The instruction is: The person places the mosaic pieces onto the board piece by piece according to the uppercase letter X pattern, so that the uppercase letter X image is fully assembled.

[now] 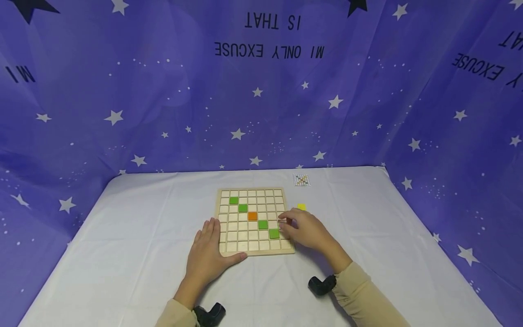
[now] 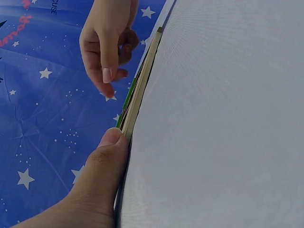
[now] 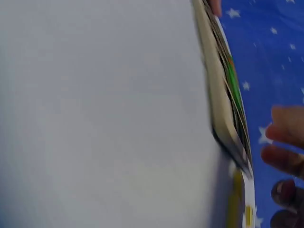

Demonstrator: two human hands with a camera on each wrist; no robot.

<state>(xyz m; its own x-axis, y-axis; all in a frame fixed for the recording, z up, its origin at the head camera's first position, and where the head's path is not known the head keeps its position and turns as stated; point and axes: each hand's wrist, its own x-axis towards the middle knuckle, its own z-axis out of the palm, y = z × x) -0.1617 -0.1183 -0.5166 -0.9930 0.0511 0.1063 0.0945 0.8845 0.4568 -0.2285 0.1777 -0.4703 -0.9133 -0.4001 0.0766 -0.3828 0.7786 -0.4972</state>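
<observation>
A wooden grid board (image 1: 250, 254) lies on the table, with several green tiles (image 1: 263, 225) and one orange tile (image 1: 252, 216) in a diagonal line of its cells. My left hand (image 1: 207, 254) rests at the board's near left corner, fingers straight along the left edge and thumb against the near edge; the left wrist view shows that thumb (image 2: 111, 137) touching the frame. Over the board's right side is my right hand (image 1: 305, 228), fingers loosely bent and thumb apart from them. Nothing shows between those fingers in the left wrist view (image 2: 108, 78).
Just beyond the right hand, a yellow piece (image 1: 301, 207) lies right of the board, partly hidden. A small card with a coloured grid pattern (image 1: 302, 180) lies farther back. White cloth (image 1: 135, 245) covers the table, and a purple starred curtain (image 1: 229, 109) hangs behind and beside it.
</observation>
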